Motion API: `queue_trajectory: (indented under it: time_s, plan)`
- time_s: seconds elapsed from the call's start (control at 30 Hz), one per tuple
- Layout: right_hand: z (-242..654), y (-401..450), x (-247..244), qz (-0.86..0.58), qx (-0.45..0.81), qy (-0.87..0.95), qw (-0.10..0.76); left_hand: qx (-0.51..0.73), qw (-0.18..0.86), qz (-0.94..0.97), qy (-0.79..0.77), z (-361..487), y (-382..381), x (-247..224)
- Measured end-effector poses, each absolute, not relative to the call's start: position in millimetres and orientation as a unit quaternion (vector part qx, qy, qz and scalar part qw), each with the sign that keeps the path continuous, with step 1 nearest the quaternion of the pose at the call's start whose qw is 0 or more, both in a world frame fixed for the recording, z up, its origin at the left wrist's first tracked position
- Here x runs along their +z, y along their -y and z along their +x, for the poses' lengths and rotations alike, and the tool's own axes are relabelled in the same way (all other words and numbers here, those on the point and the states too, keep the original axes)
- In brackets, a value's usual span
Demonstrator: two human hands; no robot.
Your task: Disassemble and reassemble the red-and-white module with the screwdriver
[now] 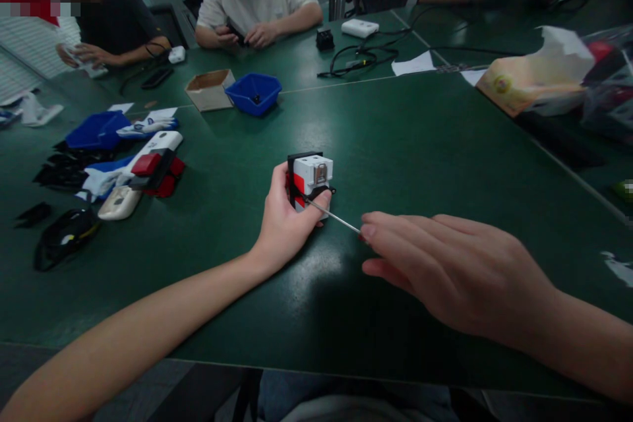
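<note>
My left hand [289, 221] is closed round a small white box-shaped device [312, 173] with a red patch, a metal clip on its face and a black frame [291, 178] along its side. The thumb presses by a black piece at the front of the device. In my right hand [445, 270] is a screwdriver [339, 219]; its thin metal shaft slants up and left to the black piece near my left thumb. Most of its handle is hidden by the fingers, with a bit of red showing. Whether the tip sits in a screw is too small to tell.
A cardboard box [210, 91] and a blue bin [254, 93] stand farther back on the green table [395, 145]. At left lie gloves, red-and-black parts [158, 171] and a coiled black cable [66, 237]. A tissue pack [534, 79] is at right. Several people sit across the table.
</note>
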State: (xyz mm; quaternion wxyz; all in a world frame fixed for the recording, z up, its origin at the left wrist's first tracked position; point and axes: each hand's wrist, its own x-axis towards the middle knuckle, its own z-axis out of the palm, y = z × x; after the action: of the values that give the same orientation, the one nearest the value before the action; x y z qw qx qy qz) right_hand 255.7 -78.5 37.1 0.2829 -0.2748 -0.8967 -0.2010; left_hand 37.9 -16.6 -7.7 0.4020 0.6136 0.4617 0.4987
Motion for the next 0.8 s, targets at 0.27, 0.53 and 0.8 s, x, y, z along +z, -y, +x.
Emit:
queue_trajectory:
  time_s: [0.27, 0.53, 0.8]
  plan:
    - [256.6, 82.4, 34.9, -0.28, -0.219, 0.889, 0.288, 0.504, 0.396, 0.621, -0.452, 38.2, 13.8, -10.0]
    - [254.8, 82.6, 34.2, -0.253, -0.198, 0.904, 0.28, 0.499, 0.401, 0.625, -0.447, 37.6, 14.2, -8.2]
    - [258.4, 78.9, 36.8, -0.269, -0.225, 0.895, 0.275, 0.494, 0.398, 0.626, -0.454, 37.1, 14.1, -9.5]
